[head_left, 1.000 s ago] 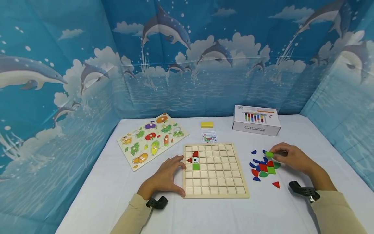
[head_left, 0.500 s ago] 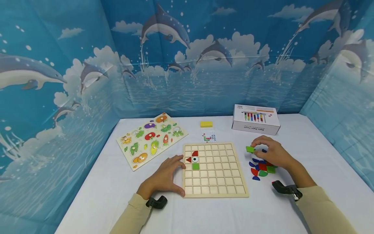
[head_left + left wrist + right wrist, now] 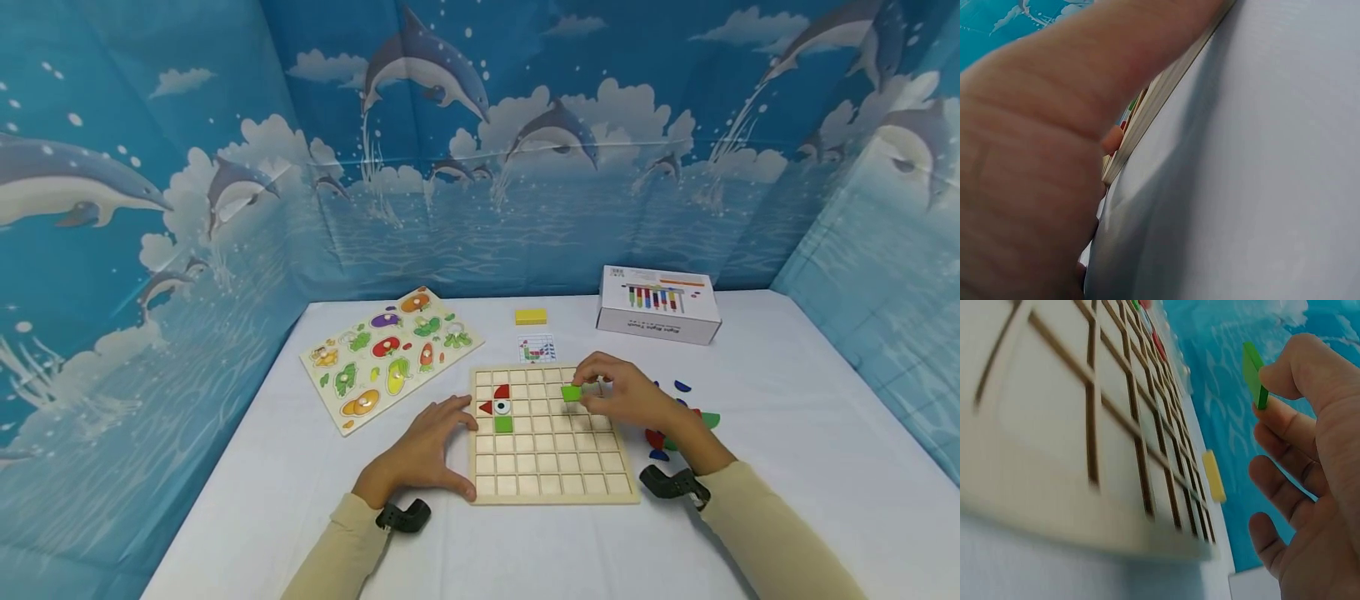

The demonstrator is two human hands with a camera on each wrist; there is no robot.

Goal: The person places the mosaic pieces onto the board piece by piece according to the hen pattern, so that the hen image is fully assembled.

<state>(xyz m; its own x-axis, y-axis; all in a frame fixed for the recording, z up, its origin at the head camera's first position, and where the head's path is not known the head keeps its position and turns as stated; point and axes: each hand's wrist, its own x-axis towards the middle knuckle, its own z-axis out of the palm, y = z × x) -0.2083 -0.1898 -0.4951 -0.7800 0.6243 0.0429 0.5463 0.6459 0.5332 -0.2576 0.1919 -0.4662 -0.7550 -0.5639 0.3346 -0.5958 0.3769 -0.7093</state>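
Note:
A wooden grid board (image 3: 551,463) lies in the middle of the table in the head view. Along its left edge rests my left hand (image 3: 420,450), thumb at the near corner and fingers spread farther up the side. Between thumb and forefinger my right hand (image 3: 637,398) pinches a green square tile (image 3: 1252,374), held over the upper right cells of the board. Set in the left cells are a red quarter-round tile (image 3: 502,392), a red triangle (image 3: 486,407), a round eye tile (image 3: 502,407) and another green square (image 3: 503,424).
Loose coloured pieces (image 3: 711,419) lie right of the board, partly hidden by the right forearm. Behind the board are a small pattern card (image 3: 537,348) and a yellow block (image 3: 531,317). A white box (image 3: 658,305) stands back right; a vegetable puzzle (image 3: 408,354) lies left.
My right hand has carried the green square tile leftward from the loose pieces to above the board. The left hand has stayed at the board's edge.

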